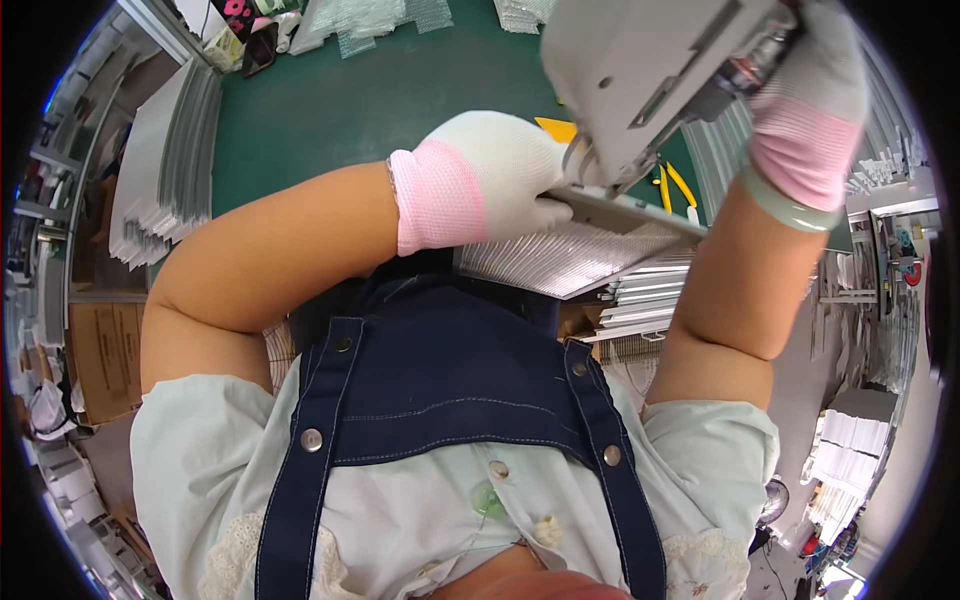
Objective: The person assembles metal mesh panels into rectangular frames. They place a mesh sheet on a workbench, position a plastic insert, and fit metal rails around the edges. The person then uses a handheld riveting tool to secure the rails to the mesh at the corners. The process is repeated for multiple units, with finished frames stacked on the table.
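My left hand (500, 175), in a white knit glove with a pink cuff, grips the edge of a thin framed panel (560, 258) with a silvery ribbed face. Its thumb lies over the frame, and the other fingers are mostly hidden. A large pale grey hand-held machine (640, 85) stands over the panel, its lower end at or just above the frame by my left fingertips. High on the right, my right hand (825, 70), gloved the same way, is closed around the machine's grip. Its fingers are partly hidden and blurred.
Yellow-handled pliers (680, 188) lie on the green tabletop (330, 120), right of the machine. Stacked grey panels (165, 160) stand at the left; more silvery strips (650, 298) lie below the framed panel. Bubble wrap (370, 18) and a phone (260, 48) are at the back.
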The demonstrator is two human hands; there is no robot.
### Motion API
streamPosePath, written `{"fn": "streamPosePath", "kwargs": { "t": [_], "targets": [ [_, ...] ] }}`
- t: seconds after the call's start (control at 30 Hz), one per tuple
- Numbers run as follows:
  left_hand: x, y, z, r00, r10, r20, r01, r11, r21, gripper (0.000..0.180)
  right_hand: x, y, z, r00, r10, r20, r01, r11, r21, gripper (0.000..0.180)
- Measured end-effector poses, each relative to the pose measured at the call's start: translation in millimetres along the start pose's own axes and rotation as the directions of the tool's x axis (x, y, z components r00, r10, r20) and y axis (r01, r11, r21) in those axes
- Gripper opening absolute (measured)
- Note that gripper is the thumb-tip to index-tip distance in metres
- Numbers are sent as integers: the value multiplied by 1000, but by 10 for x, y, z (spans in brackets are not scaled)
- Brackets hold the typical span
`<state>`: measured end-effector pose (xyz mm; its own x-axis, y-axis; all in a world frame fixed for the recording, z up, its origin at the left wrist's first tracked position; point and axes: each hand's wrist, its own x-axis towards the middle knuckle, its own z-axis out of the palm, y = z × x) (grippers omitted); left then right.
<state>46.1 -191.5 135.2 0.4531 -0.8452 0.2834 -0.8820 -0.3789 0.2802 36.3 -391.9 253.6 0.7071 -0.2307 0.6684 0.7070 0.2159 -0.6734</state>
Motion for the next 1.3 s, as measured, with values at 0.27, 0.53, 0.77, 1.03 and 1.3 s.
{"fn": "streamPosePath", "kwargs": {
  "t": [0.27,0.53,0.77,1.03,1.3],
  "targets": [
    [94,-68,59,999,-42,12,43,995,-89,25,269,462,-836,986,137,92,-160,931,327,28],
    [109,-178,146,996,47,-74,-51,998,-45,27,166,432,-419,997,47,66,-48,999,16,28],
    [97,-236,144,998,4,57,-3,1000,-28,31,36,165,84,974,133,185,-159,979,129,32],
    [-40,-64,-486,977,67,201,-13,965,-260,24,667,-207,43,995,-101,19,102,976,-191,20],
    [-1011,21,-1603,680,-597,-424,370,780,-505,34,838,81,-154,897,-433,89,328,517,-791,54]
  ]
}}
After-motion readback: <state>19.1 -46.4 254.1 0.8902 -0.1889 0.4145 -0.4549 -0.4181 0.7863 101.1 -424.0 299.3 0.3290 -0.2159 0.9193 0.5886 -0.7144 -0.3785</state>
